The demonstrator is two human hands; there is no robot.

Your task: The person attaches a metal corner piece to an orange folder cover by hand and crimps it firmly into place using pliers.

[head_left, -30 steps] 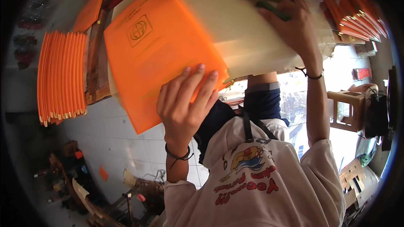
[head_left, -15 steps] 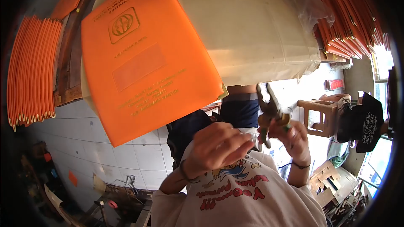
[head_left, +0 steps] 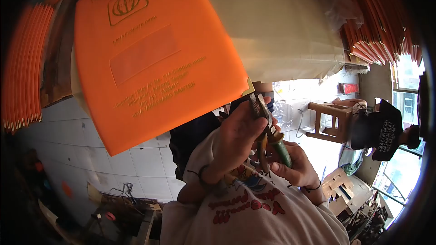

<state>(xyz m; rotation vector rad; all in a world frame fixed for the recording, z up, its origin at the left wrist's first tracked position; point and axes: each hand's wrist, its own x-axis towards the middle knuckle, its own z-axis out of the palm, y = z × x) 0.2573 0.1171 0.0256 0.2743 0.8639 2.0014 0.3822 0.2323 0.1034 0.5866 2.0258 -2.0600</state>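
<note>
My right hand [head_left: 297,165] is wrapped around the green handles of a pair of pliers [head_left: 280,152], which point up and to the left. My left hand [head_left: 238,138] closes around the plier jaws, thumb on the near side and fingertips behind. Anything small between its fingers is hidden. Just above the jaws, a gold metal corner piece [head_left: 248,87] sits on the lower right corner of an orange folder [head_left: 150,68]. The folder has gold printing and a window panel, and its lower edge overhangs the table.
Brown paper [head_left: 277,31] covers the table. Stacked orange folders [head_left: 25,68] stand at left, with another stack [head_left: 381,22] at right. A person in black [head_left: 379,129] is beside a beige plastic stool [head_left: 329,121]. Cardboard pieces [head_left: 345,193] lie at lower right.
The pliers have moved left and tilted, nearer the folder's corner. My left hand has risen and closed around their jaws. The view has shifted slightly.
</note>
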